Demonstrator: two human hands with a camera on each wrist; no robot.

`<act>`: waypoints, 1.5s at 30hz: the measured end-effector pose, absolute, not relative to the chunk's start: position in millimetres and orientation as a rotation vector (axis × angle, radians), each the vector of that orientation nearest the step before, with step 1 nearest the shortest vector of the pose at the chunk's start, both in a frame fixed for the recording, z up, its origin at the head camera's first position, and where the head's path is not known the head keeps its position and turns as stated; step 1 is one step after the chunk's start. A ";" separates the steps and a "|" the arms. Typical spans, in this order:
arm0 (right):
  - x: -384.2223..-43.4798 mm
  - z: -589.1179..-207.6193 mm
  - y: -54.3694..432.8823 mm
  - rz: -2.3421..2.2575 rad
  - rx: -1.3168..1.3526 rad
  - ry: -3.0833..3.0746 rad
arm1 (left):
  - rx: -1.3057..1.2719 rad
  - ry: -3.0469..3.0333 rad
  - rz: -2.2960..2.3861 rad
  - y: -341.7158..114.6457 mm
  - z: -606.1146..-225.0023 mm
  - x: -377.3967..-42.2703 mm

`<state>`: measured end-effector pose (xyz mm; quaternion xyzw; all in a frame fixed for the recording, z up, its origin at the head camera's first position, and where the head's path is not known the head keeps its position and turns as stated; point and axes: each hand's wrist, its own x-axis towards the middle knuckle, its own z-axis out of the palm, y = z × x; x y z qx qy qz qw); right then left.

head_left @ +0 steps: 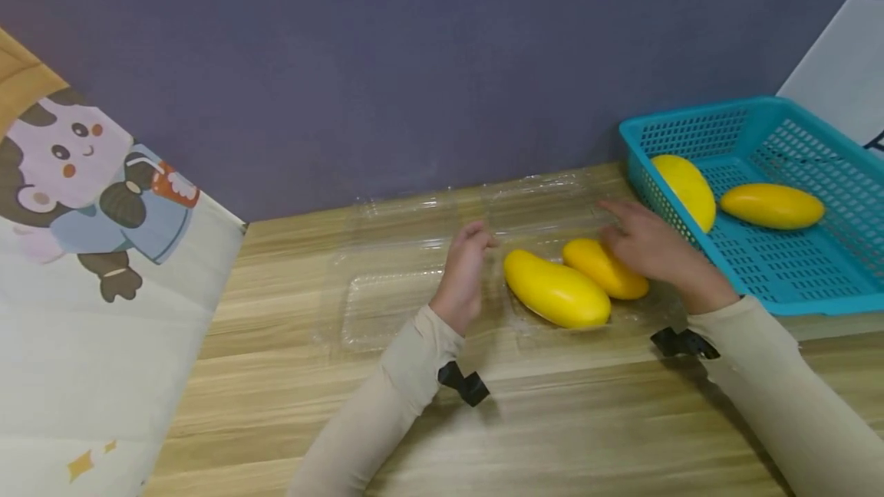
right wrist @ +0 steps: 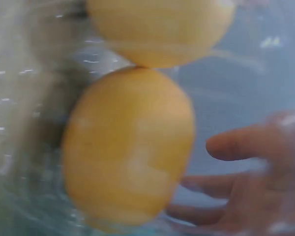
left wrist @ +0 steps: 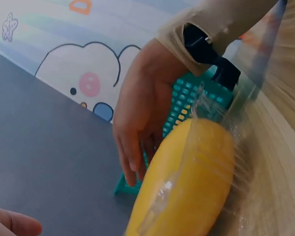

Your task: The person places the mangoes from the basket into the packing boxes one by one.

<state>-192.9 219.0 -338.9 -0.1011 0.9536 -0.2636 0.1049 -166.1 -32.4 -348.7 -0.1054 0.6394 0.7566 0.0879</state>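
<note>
Two yellow mangoes lie side by side in a clear plastic clamshell box with its lid (head_left: pixel 535 209) folded back. My right hand (head_left: pixel 649 244) hovers at the smaller mango (head_left: pixel 608 271), its fingers and thumb extended. In the right wrist view that hand (right wrist: pixel 255 177) is spread beside the mango (right wrist: pixel 130 147); whether a fingertip touches is unclear. The larger mango (head_left: pixel 555 290) lies to the left. My left hand (head_left: pixel 466 274) stands left of the box with relaxed fingers, holding nothing; its thumb alone shows in the left wrist view.
A second clear box (head_left: pixel 394 309) lies opened on the wooden table (head_left: pixel 276 374), to the left. At the right stands a blue-green basket (head_left: pixel 760 282) with a yellow fruit (head_left: pixel 687 190) and a mango (head_left: pixel 772 205). A grey-blue panel (head_left: pixel 414 83) rises behind the table.
</note>
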 end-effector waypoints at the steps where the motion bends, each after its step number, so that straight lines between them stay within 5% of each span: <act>1: -193.8 -341.2 219.0 -0.782 -0.277 2.809 | -0.314 1.898 2.240 -32.8 -350.2 -167.6; 11: -202.2 -357.9 221.9 -0.957 -0.042 2.766 | -0.286 1.746 2.217 -34.8 -355.4 -178.8; 45: -198.5 -358.1 219.3 -1.644 -0.086 2.812 | -0.205 1.923 2.298 -37.6 -353.8 -177.6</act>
